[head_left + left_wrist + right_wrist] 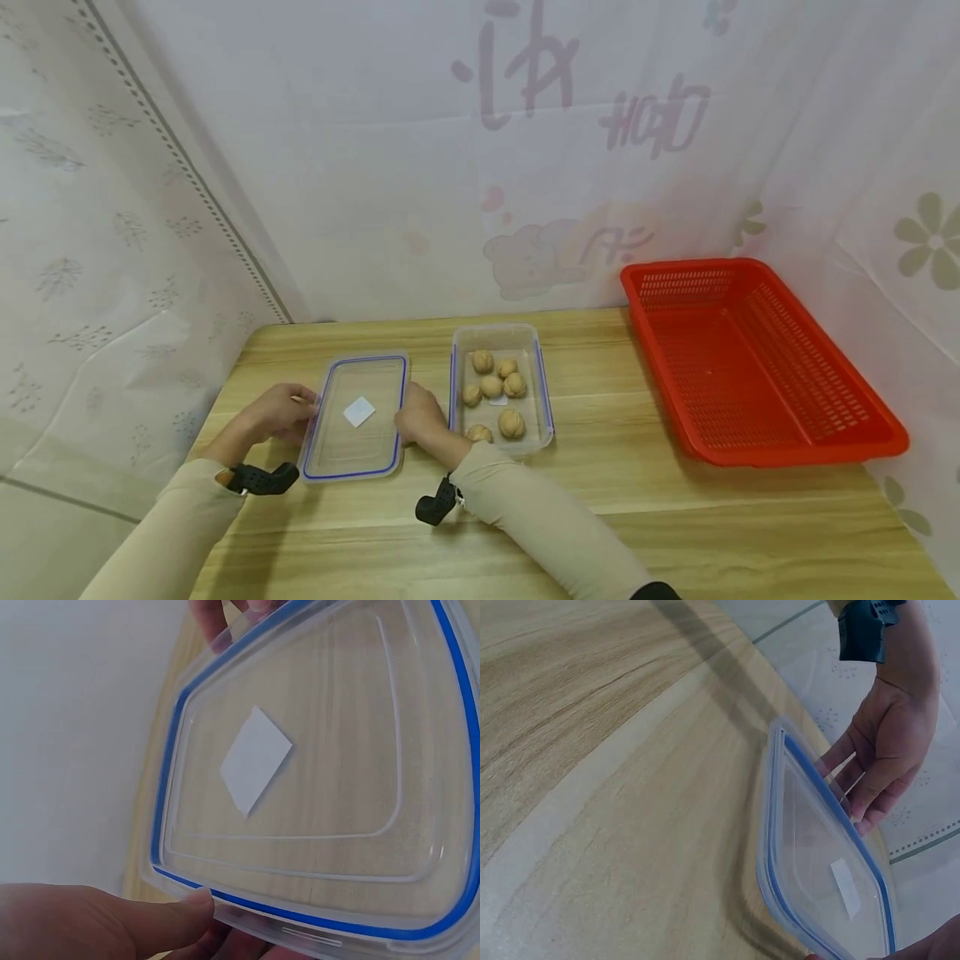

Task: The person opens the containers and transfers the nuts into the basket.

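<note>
A clear plastic lid (352,460) with a blue sealing strip and a white square label (359,411) is held between both hands over the left part of the table. My left hand (283,413) pinches its left edge, thumb (180,919) on top and fingers underneath. At the opposite edge, my right hand (420,415) grips the lid; most of its fingers are hidden in the head view. In the right wrist view, a shadow falls on the wood beneath the lid. Right of that hand stands a clear container (534,433) holding several walnuts (512,423).
A red plastic basket (795,457) with slotted walls stands on the right side of the wooden table (600,492). Printed white curtains (360,167) hang behind the table and along both sides. Each wrist wears a black strap device (262,479).
</note>
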